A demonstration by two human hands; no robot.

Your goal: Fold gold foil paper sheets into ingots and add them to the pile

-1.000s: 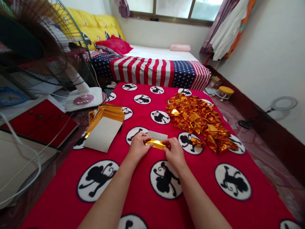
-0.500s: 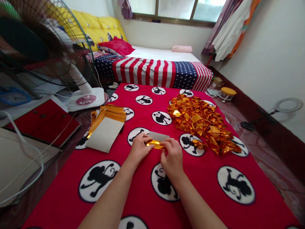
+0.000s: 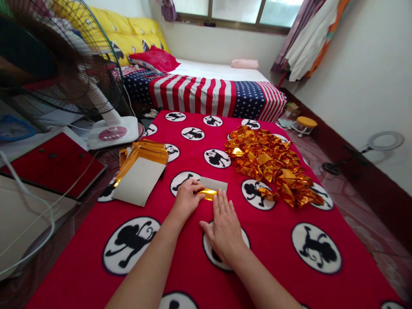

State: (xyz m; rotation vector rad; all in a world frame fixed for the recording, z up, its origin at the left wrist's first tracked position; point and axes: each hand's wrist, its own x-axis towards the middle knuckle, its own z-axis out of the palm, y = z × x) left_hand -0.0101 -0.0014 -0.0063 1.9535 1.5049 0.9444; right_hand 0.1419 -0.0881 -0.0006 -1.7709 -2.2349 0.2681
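A sheet of paper lies in front of me, its grey-white back [image 3: 213,183] on the far side and a folded strip of shiny gold foil paper [image 3: 209,194] along its near side. My left hand [image 3: 187,198] pinches the left end of this foil paper between thumb and fingers. My right hand [image 3: 225,227] lies flat with fingers stretched out, its fingertips resting on the right end of the strip. A small folded gold foil piece [image 3: 268,194] sits to the right of my right hand.
Crumpled-looking folded gold foil pieces [image 3: 267,159] form a heap at the right. On the left lies a stack of foil sheets [image 3: 146,150] with a pale sheet [image 3: 138,182] on top. Beyond it stands a fan [image 3: 112,131]. A red cloth [image 3: 257,266] covers the surface.
My right hand has opened from a pinch and flattened, its fingers now pressed on the strip's right end. My left hand keeps its pinch on the left end.
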